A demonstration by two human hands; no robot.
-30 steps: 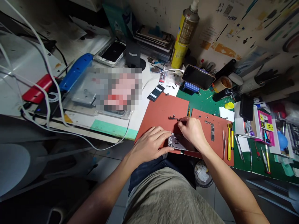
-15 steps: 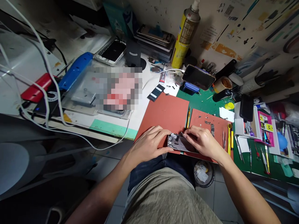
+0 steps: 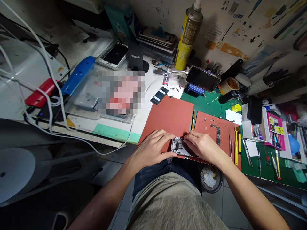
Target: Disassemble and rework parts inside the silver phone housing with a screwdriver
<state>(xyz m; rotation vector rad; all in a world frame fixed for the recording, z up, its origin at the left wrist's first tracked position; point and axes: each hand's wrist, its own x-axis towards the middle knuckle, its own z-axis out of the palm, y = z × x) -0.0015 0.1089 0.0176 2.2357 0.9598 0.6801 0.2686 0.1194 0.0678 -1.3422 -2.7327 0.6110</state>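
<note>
1. The work looks partway along: a phone housing (image 3: 177,149) lies open with its inside showing, while an L-shaped logic board (image 3: 218,135) sits apart from it on the right brown mat (image 3: 225,127). The board is still out of the housing.
2. The housing is at the near edge of the surface, between the hands. The left hand (image 3: 153,148) grips its end, thumb on the near side and fingers on the far side.
3. The right hand (image 3: 203,145) bends over the housing, fingers bunched; whether they pinch a small part cannot be told.
4. A gold screwdriver (image 3: 193,119) lies between the mats; tweezers (image 3: 230,145) and a yellow-handled tool (image 3: 236,147) lie farther right.
5. The surface is green (image 3: 213,107) on the right, white on the left.
6. A spray can (image 3: 188,38) stands near the marked wall (image 3: 223,35); a waste bin (image 3: 218,188) sits on the tiled floor.
</note>
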